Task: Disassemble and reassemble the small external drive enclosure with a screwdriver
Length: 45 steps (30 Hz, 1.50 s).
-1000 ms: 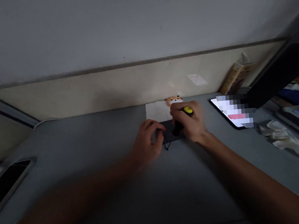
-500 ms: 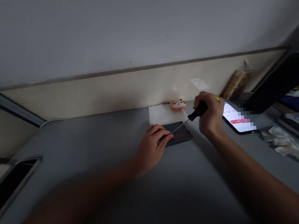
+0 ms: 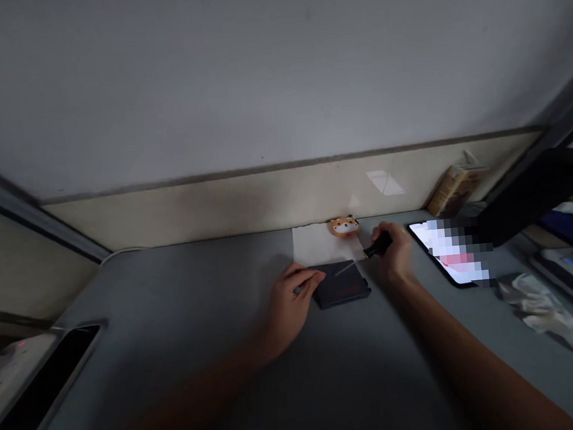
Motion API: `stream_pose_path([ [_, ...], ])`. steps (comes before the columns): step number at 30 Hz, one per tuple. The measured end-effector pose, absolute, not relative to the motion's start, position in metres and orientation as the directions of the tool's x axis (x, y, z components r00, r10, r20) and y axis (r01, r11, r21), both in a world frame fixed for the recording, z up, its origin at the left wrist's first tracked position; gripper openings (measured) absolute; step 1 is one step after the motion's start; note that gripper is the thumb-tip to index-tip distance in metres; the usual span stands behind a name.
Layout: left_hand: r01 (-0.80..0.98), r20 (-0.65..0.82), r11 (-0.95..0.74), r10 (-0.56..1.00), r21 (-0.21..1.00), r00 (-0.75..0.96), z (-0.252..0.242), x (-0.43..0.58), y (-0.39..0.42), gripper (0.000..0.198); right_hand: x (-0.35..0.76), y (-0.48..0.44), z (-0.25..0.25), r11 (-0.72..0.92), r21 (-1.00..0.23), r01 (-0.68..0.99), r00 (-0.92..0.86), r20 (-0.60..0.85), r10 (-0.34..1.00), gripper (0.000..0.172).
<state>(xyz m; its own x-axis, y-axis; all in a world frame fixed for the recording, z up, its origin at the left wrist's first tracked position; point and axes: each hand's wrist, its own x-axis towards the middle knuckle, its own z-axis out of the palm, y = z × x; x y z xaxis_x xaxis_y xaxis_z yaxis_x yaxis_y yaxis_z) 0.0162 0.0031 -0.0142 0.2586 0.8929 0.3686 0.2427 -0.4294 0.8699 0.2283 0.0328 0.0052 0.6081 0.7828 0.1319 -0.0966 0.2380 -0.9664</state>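
Note:
A small dark flat box-like device (image 3: 342, 288) lies on the grey desk (image 3: 301, 381) near the wall. My left hand (image 3: 291, 301) rests at its left edge, fingers curled against it and holding it steady. My right hand (image 3: 393, 257) is closed around the black handle of a screwdriver (image 3: 370, 251), whose thin shaft slants down-left over the device's top. A white sheet of paper (image 3: 314, 245) lies just behind the device, with a small orange animal figure (image 3: 344, 225) on its far corner.
A lit phone (image 3: 445, 251) lies to the right of my right hand. Crumpled white tissue (image 3: 545, 303) sits further right, beside a dark monitor arm (image 3: 536, 196) and a book (image 3: 452, 190). A dark tablet (image 3: 41, 387) lies at the left edge.
My right hand swung the screwdriver from upright on the device out to the right, then lowered it to a shallow slant. The view tilted up, so everything sits lower in frame.

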Motion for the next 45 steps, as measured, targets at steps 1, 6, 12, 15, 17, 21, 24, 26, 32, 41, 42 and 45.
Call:
stream_pose_path([
  [1,0.254,0.371,-0.428,0.896,0.867,0.242,-0.014,0.016,0.003,0.031,0.228,0.032,0.005,0.236,-0.966,-0.105,0.626,0.12,0.771,0.027],
  [6,0.337,0.401,-0.424,0.906,0.841,0.138,-0.011,0.01,0.014,0.029,0.227,0.032,0.007,0.263,-0.943,-0.203,0.715,0.041,0.698,0.024],
  [12,0.559,0.394,-0.425,0.901,0.712,0.184,0.0,0.016,0.054,0.014,0.23,0.036,0.006,0.292,-0.913,-0.284,0.741,-0.016,0.671,0.023],
  [15,0.628,0.455,-0.554,0.826,0.546,0.333,-0.003,0.021,0.07,0.009,0.232,0.038,0.003,0.299,-0.904,-0.304,0.748,-0.032,0.662,0.023],
  [17,0.651,0.482,-0.599,0.789,0.466,0.381,-0.01,0.02,0.075,0.01,0.233,0.039,0.001,0.307,-0.901,-0.307,0.753,-0.032,0.658,0.023],
  [21,0.675,0.492,-0.612,0.773,0.413,0.401,-0.022,0.013,0.076,0.011,0.235,0.042,-0.004,0.325,-0.89,-0.318,0.762,-0.036,0.646,0.023],
  [24,0.672,0.473,-0.615,0.775,0.413,0.418,-0.025,0.01,0.076,0.012,0.237,0.044,-0.004,0.339,-0.881,-0.331,0.769,-0.044,0.638,0.022],
  [26,0.667,0.459,-0.605,0.786,0.435,0.414,-0.025,0.01,0.077,0.012,0.238,0.045,-0.003,0.345,-0.876,-0.336,0.77,-0.045,0.636,0.022],
  [32,0.635,0.423,-0.529,0.844,0.563,0.328,-0.021,0.009,0.079,0.014,0.238,0.043,-0.002,0.343,-0.887,-0.309,0.758,-0.012,0.652,0.024],
  [41,0.746,0.194,-0.38,0.924,0.547,0.328,0.003,0.019,0.046,0.022,0.237,0.039,0.001,0.347,-0.917,-0.197,0.753,0.085,0.652,0.028],
  [42,0.744,0.15,-0.401,0.911,0.535,0.384,0.006,0.025,0.039,0.024,0.238,0.039,0.001,0.348,-0.918,-0.191,0.759,0.087,0.645,0.028],
  [45,0.714,0.09,-0.474,0.858,0.515,0.506,0.012,0.037,0.023,0.032,0.241,0.04,0.002,0.346,-0.927,-0.144,0.785,0.106,0.611,0.029],
])
